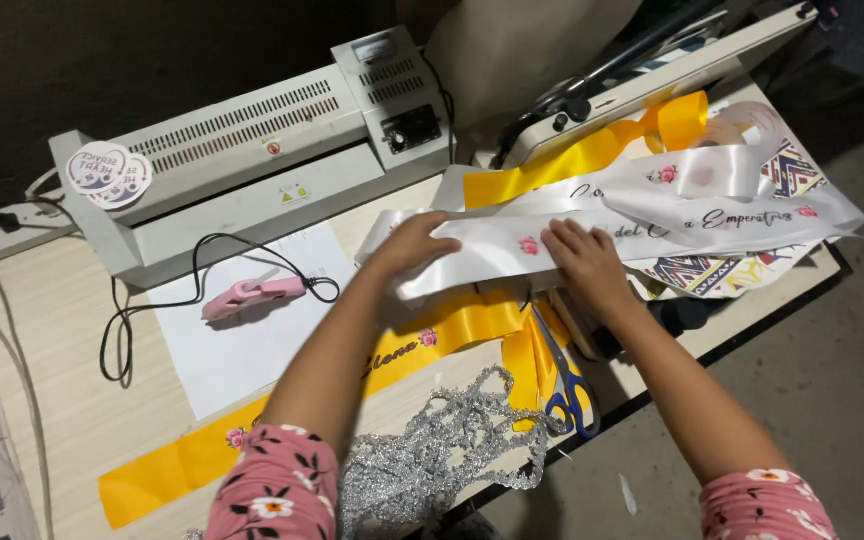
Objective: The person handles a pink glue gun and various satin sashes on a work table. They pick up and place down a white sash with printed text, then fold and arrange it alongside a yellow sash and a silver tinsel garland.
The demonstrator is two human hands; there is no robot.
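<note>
Pale wood bench [62, 330] under dim light, dark wall behind, grey floor to the right. At its back stands a white laminator [252, 160]; a pink glue gun [250, 293] with a black cord lies on a white sheet [242, 350] in front of it.

Both hands press on a white ribbon [572, 215] printed with script and small pink roses. Its long axis runs left to right across the bench, rising slightly toward the right, where it piles in loose folds over a patterned print [697, 272]. The left hand [414, 245] lies flat at the ribbon's left end, fingers spread and extended, pinning the folded end rather than gripping it. The right hand [584, 262] rests just beside it, nearer the middle, fingers bent down onto the band; whether they pinch an edge I cannot tell. The free length lies to the right of both hands, so the right hand is nearer to it.

Beneath, a yellow ribbon [182, 465] runs diagonally toward the near left corner. Blue-handled scissors [567, 385] and silver tinsel trim [442, 450] lie near the front edge.
</note>
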